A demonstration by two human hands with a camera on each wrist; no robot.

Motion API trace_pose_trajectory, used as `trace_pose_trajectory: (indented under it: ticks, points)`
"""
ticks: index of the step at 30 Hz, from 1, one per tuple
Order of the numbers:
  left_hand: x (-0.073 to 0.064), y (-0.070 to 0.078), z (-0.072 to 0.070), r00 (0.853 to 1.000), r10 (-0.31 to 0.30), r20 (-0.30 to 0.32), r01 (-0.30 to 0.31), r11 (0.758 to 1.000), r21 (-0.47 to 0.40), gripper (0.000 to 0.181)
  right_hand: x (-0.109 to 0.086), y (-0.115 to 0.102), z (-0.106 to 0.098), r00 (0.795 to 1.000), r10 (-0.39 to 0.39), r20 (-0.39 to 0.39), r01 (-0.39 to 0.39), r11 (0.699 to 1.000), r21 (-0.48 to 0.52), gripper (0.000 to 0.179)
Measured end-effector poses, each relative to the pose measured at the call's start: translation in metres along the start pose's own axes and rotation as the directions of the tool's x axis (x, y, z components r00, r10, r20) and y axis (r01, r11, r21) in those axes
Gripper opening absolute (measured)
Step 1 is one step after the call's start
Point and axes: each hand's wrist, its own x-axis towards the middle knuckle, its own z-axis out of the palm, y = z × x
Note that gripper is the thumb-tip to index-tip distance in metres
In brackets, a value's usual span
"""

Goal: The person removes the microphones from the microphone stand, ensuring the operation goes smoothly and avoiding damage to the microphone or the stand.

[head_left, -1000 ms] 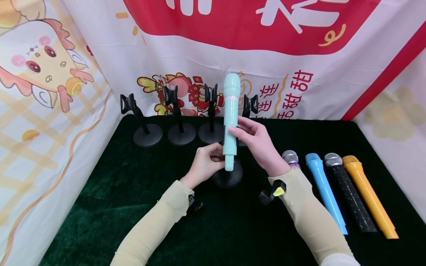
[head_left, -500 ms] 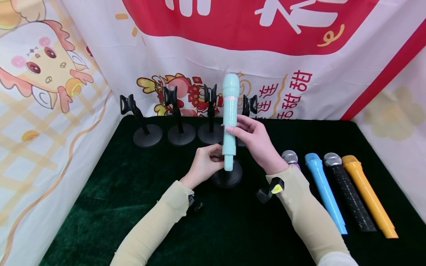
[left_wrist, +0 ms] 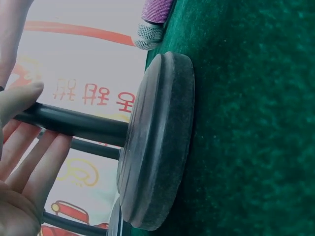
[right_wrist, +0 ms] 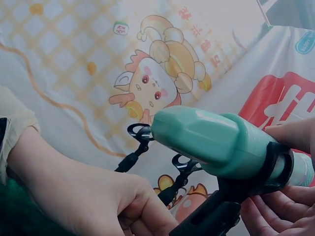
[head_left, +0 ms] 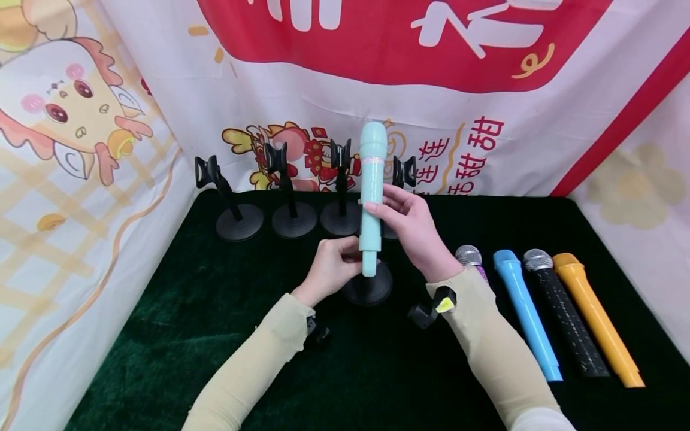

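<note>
In the head view, a mint-green microphone [head_left: 372, 185] stands upright at the middle, gripped by my right hand [head_left: 414, 230], thumb on its near side. The right wrist view shows its body lying in the black clip [right_wrist: 275, 169] of a desk stand, with right fingers [right_wrist: 280, 209] beneath. My left hand [head_left: 335, 266] pinches that stand's black pole [left_wrist: 78, 123] between thumb and fingers, below the clip. The stand's round base [head_left: 372, 290] rests flat on the green cloth. From the head view, the microphone hides most of the clip and pole.
Several black stands, such as the leftmost stand [head_left: 239, 221], line the back by the printed backdrop [head_left: 302, 84]. At right lie a purple silver-headed microphone [head_left: 470, 257], a blue microphone [head_left: 528, 314], a black microphone [head_left: 566, 311] and an orange microphone [head_left: 598, 320].
My right wrist has shifted slightly left, and the mint-green microphone leans a touch left with it. Both hands keep the same hold; the stand's base stays put.
</note>
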Motion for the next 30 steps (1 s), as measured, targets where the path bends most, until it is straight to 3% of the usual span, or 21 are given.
trace_pose_trajectory:
  ticks: [12, 20, 30]
  points:
    - [-0.001, 0.003, 0.000, 1.000, -0.021, -0.008, 0.021, 1.000, 0.003, 0.028, 0.006, 0.001, 0.004, 0.999, 0.009, -0.043, -0.009, 1.000, 0.009, 0.046]
    - [0.001, 0.004, -0.002, 1.000, -0.001, -0.006, 0.001, 1.000, 0.018, 0.028, 0.013, -0.002, 0.005, 0.998, 0.022, -0.062, -0.019, 0.999, 0.044, 0.046]
    - [0.001, 0.002, -0.003, 1.000, -0.019, -0.007, 0.019, 0.999, 0.025, 0.023, 0.021, -0.007, 0.003, 0.997, 0.042, -0.064, -0.041, 0.999, 0.010, 0.049]
